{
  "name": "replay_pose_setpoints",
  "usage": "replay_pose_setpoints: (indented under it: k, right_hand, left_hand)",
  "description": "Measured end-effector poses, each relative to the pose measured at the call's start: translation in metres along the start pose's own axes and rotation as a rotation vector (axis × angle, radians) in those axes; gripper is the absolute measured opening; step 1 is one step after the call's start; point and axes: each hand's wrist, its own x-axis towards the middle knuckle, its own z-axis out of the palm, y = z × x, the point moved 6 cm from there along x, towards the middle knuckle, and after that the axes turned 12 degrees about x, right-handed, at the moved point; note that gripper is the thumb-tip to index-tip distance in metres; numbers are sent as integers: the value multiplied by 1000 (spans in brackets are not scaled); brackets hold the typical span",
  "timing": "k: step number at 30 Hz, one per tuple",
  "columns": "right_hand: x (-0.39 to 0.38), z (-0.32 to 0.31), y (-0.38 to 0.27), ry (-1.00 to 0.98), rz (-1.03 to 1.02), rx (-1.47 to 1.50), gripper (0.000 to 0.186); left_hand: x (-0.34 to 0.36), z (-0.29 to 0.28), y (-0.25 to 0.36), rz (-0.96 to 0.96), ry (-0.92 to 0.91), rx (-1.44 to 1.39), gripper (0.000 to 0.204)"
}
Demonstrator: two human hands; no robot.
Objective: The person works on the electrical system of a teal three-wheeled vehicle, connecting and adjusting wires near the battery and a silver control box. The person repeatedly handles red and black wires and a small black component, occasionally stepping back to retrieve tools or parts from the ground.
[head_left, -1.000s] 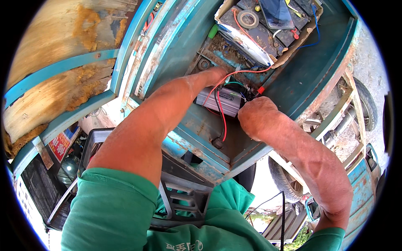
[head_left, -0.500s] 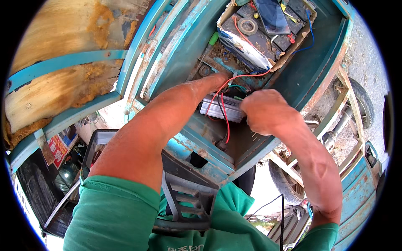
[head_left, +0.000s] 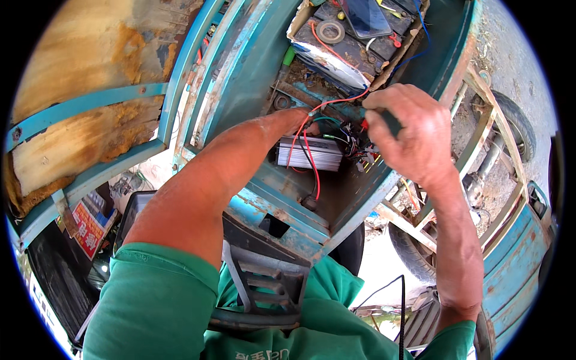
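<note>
A silver finned metal box [head_left: 318, 154] lies in the bottom of a rusty blue metal compartment [head_left: 240, 90]. Red and black wires loop over it, and a tangle of thin wires with connectors [head_left: 354, 141] sits at its right end. My left hand [head_left: 307, 123] reaches in just behind the box, under the red wire [head_left: 339, 101]; its fingers are mostly hidden. Above the connectors, to the right, my right hand [head_left: 411, 129] is closed round a small dark-handled tool [head_left: 391, 123]. A red tip [head_left: 364, 125] of it shows by the thumb.
Behind, a worn carton [head_left: 297, 37] holds dark batteries, a tape roll [head_left: 330, 32] and a phone [head_left: 366, 18]. A green-handled tool [head_left: 288, 57] leans by the left wall. The compartment's metal rim [head_left: 360, 219] runs close to my right forearm.
My right hand has risen and moved right, away from the box, uncovering the wire connectors. My left hand stays behind the box. The whole view has shifted slightly.
</note>
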Motion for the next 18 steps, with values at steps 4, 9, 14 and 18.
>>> replay_pose_setpoints:
  k: [4,9,14,18]
  right_hand:
    - [-1,0,1,87,27,-55,9]
    - [1,-2,-1,122,53,-95,9]
    - [5,-2,0,112,98,-108,9]
    - [6,-4,-1,92,115,-143,8]
  left_hand:
    - [-6,-16,26,-116,-42,-181,27]
    - [1,-13,23,-324,83,-297,18]
    - [-4,-12,38,-298,170,-299,17]
    - [-9,-6,63,-232,168,-134,27]
